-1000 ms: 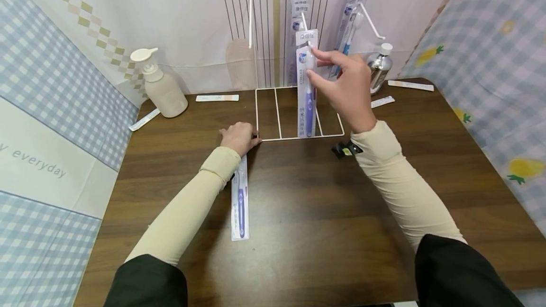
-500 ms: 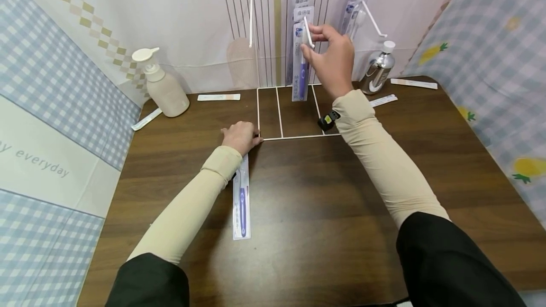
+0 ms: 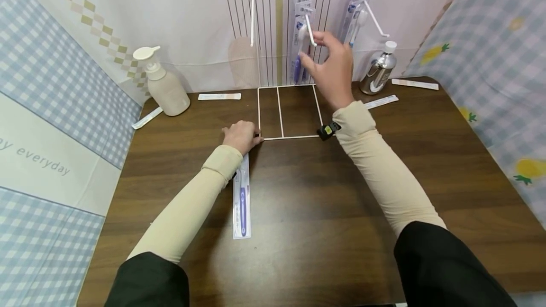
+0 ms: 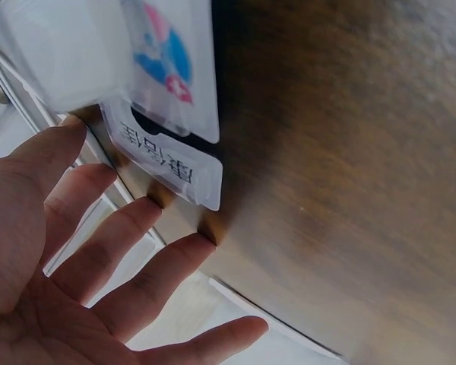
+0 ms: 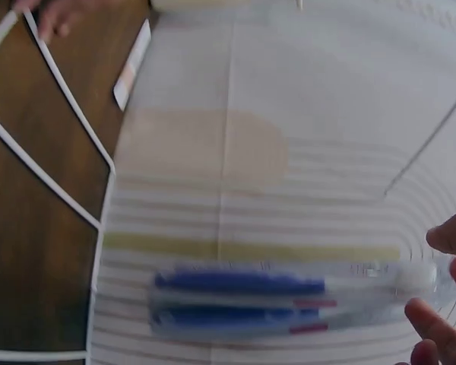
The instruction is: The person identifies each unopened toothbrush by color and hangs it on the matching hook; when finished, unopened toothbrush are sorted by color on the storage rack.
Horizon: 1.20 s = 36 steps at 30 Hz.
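Several packaged toothbrushes (image 3: 300, 30) hang on the middle hook (image 3: 310, 30) of a white wire rack (image 3: 292, 137). My right hand (image 3: 334, 72) is beside the front pack, thumb and fingers apart around the hook's end; in the right wrist view blurred purple-handled brushes (image 5: 235, 283) hang by the fingertips (image 5: 424, 315). Resting at the rack's front left corner, my left hand (image 3: 240, 136) has its fingers spread and fingertips down by the wire. Under its wrist a packaged purple toothbrush (image 3: 241, 207) lies on the table, its card top (image 4: 163, 163) close to the fingers.
The rack's left hook (image 3: 252, 20) is bare, and packs with a blue toothbrush (image 3: 353, 22) hang at its right hook (image 3: 375, 18). A pump bottle (image 3: 168, 91) stands left, a silver bottle (image 3: 378, 70) right. Several paper strips (image 3: 219, 96) lie along the table's back.
My right hand has carried a toothbrush pack back onto the middle hook and let go of it; the pack now hangs farther back. My left hand has stayed put.
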Each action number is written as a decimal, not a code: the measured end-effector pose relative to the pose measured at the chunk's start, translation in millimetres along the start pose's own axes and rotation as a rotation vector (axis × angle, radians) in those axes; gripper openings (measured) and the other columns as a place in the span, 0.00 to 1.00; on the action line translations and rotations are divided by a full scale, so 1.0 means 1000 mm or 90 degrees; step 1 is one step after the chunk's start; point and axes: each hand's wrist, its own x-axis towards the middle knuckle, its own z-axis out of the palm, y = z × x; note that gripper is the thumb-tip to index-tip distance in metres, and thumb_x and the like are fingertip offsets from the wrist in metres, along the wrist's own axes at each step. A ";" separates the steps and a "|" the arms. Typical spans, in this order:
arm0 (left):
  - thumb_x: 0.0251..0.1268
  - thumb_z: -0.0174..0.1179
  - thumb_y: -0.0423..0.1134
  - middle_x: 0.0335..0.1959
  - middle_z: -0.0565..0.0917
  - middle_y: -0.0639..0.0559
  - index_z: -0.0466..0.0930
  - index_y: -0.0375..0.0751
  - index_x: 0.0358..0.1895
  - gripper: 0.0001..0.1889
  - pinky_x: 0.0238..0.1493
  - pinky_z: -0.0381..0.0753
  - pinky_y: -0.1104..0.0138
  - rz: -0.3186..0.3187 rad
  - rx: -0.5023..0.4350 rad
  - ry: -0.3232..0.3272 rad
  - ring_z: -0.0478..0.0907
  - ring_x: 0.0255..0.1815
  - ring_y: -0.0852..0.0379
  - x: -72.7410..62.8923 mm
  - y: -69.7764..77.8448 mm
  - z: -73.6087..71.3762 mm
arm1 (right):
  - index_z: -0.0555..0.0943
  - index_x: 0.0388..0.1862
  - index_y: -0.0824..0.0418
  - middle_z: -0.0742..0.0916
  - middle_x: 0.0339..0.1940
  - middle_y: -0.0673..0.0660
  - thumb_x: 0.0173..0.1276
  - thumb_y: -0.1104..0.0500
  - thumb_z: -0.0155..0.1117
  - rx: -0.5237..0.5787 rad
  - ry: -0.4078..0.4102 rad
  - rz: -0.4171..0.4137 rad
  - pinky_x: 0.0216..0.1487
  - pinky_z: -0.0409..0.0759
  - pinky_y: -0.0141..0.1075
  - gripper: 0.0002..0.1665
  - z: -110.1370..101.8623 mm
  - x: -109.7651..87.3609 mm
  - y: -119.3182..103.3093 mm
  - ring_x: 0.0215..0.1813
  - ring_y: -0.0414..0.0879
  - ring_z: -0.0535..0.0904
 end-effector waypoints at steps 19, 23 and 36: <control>0.72 0.69 0.48 0.55 0.89 0.39 0.93 0.48 0.50 0.12 0.59 0.75 0.30 -0.002 -0.008 0.012 0.86 0.55 0.32 0.001 0.000 -0.002 | 0.93 0.38 0.53 0.91 0.32 0.45 0.69 0.54 0.77 0.090 -0.342 0.005 0.36 0.78 0.35 0.04 0.047 -0.148 -0.027 0.32 0.38 0.84; 0.72 0.70 0.49 0.55 0.89 0.40 0.93 0.50 0.49 0.11 0.57 0.75 0.31 -0.003 -0.012 0.011 0.86 0.54 0.32 0.000 0.001 -0.002 | 0.93 0.39 0.52 0.91 0.31 0.43 0.69 0.53 0.77 0.068 -0.420 0.021 0.37 0.79 0.33 0.05 0.059 -0.168 -0.027 0.31 0.35 0.83; 0.73 0.69 0.51 0.58 0.88 0.41 0.92 0.52 0.53 0.13 0.58 0.75 0.33 -0.009 -0.011 -0.007 0.85 0.57 0.34 0.000 -0.001 -0.002 | 0.90 0.56 0.54 0.84 0.23 0.47 0.65 0.47 0.80 0.016 -0.542 0.041 0.30 0.75 0.33 0.23 0.094 -0.186 -0.027 0.26 0.37 0.77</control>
